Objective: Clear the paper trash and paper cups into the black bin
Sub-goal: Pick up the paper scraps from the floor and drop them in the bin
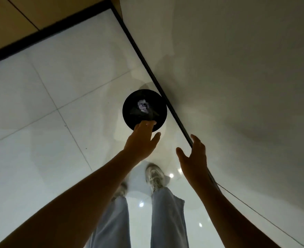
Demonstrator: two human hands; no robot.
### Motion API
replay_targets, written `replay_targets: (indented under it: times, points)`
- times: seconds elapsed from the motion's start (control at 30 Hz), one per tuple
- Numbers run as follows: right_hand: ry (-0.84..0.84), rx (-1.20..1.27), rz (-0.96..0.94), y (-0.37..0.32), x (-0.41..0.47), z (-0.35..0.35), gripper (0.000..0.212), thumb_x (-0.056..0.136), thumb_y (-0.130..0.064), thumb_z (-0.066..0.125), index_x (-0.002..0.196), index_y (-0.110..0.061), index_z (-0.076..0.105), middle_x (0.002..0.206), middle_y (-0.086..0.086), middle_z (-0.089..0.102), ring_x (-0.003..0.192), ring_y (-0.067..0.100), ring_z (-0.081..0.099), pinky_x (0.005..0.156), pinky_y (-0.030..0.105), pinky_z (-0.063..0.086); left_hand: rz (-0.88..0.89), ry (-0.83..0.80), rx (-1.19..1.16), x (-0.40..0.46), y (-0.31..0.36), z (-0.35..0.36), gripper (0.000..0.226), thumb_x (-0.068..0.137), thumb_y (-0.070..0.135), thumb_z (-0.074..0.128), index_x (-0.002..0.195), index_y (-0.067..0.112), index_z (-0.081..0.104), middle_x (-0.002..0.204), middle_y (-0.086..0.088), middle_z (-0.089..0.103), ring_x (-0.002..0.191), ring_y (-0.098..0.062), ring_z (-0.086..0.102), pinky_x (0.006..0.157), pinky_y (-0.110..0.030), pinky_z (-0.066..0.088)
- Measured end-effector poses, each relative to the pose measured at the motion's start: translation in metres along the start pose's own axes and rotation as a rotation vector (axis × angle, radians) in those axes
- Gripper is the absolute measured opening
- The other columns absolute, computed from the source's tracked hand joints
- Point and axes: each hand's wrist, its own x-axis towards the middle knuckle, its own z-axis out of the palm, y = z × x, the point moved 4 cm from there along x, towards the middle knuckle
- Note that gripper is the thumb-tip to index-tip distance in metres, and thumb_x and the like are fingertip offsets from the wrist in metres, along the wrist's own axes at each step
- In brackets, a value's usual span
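Both arms outstretched, left grip [142,140] and right grip [194,156] slack.

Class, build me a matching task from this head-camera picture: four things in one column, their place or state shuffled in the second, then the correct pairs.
Things
1. black bin
2. crumpled paper
3. left hand
4. right hand

Places or states
A. open, in front of the dark baseboard
B. lies inside the bin
C. stands on the white tiled floor beside the wall
D. fingers stretched over the bin's near rim

Pairs: 1-C, 2-B, 3-D, 4-A
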Motion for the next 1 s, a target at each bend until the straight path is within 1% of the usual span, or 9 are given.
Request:
replay_targets:
  times: [0.07, 0.13, 0.27, 0.43, 0.63, 0.73, 0.9, 1.0]
  points:
    - [0.036, 0.034, 0.031, -0.005, -0.03, -0.006, 0.066, 0.091, -0.024, 0.061, 0.147, -0.017, 0.027, 0.149, 0.01, 0.03, 0.134, 0.026, 0.037, 0.096, 0.027, 0.034, 0.053, -0.011, -0.022, -0.032, 0.015, -0.009, 0.051, 0.098, 0.037, 0.044, 0.144, 0.014, 0.035, 0.146, -0.006, 0.039, 0.136, -0.021, 0.035, 0.109, -0.034, 0.036]
    - [0.081, 0.073, 0.08, -0.009, -0.068, -0.014, 0.066, 0.091, -0.024, 0.061, 0.147, -0.018, 0.026, 0.149, 0.009, 0.03, 0.135, 0.025, 0.036, 0.097, 0.026, 0.032, 0.119, -0.026, 0.001, -0.064, 0.029, -0.019, 0.051, 0.098, 0.037, 0.045, 0.143, 0.015, 0.036, 0.145, -0.005, 0.041, 0.135, -0.02, 0.036, 0.108, -0.031, 0.034]
    - [0.199, 0.094, 0.133, -0.012, -0.15, -0.036, 0.064, 0.091, -0.024, 0.06, 0.145, -0.018, 0.028, 0.15, 0.008, 0.029, 0.135, 0.026, 0.036, 0.105, 0.033, 0.035, 0.293, -0.09, 0.131, -0.126, 0.061, -0.033, 0.049, 0.097, 0.034, 0.049, 0.14, 0.014, 0.041, 0.142, -0.008, 0.046, 0.133, -0.022, 0.041, 0.108, -0.034, 0.039]
    - [0.282, 0.124, 0.273, 0.011, -0.26, -0.054, 0.063, 0.093, -0.03, 0.056, 0.148, -0.022, 0.024, 0.155, 0.006, 0.022, 0.137, 0.027, 0.032, 0.109, 0.038, 0.037, 0.525, -0.259, 0.35, -0.211, 0.102, -0.023, 0.046, 0.098, 0.033, 0.047, 0.139, 0.015, 0.042, 0.142, -0.007, 0.046, 0.13, -0.023, 0.042, 0.103, -0.033, 0.039]
    - [0.413, 0.141, 0.459, 0.068, -0.397, -0.058, 0.064, 0.093, -0.031, 0.054, 0.148, -0.02, 0.023, 0.154, 0.01, 0.024, 0.134, 0.031, 0.035, 0.105, 0.044, 0.04, 0.769, -0.464, 0.555, -0.312, 0.144, 0.027, 0.046, 0.097, 0.034, 0.047, 0.139, 0.015, 0.043, 0.142, -0.005, 0.046, 0.131, -0.021, 0.04, 0.104, -0.033, 0.038]
    - [0.47, 0.174, 0.571, 0.103, -0.463, -0.05, 0.064, 0.094, -0.032, 0.053, 0.148, -0.019, 0.023, 0.153, 0.011, 0.025, 0.133, 0.032, 0.035, 0.105, 0.045, 0.039, 0.9, -0.557, 0.633, -0.364, 0.161, 0.06, 0.046, 0.097, 0.034, 0.047, 0.139, 0.016, 0.042, 0.142, -0.004, 0.046, 0.132, -0.021, 0.039, 0.105, -0.032, 0.037]
    - [0.581, 0.356, 0.786, 0.169, -0.566, -0.021, 0.064, 0.093, -0.034, 0.053, 0.148, -0.02, 0.023, 0.153, 0.011, 0.025, 0.133, 0.032, 0.034, 0.104, 0.046, 0.039, 1.075, -0.721, 0.821, -0.452, 0.17, 0.128, 0.048, 0.098, 0.037, 0.045, 0.141, 0.016, 0.039, 0.143, -0.005, 0.044, 0.132, -0.021, 0.037, 0.105, -0.032, 0.037]
    - [0.635, 0.437, 0.874, 0.21, -0.626, -0.002, 0.064, 0.093, -0.034, 0.053, 0.147, -0.02, 0.023, 0.152, 0.01, 0.026, 0.132, 0.032, 0.035, 0.104, 0.044, 0.039, 1.16, -0.796, 0.922, -0.507, 0.17, 0.173, 0.049, 0.098, 0.035, 0.045, 0.142, 0.014, 0.04, 0.142, -0.006, 0.044, 0.132, -0.022, 0.036, 0.108, -0.033, 0.035]
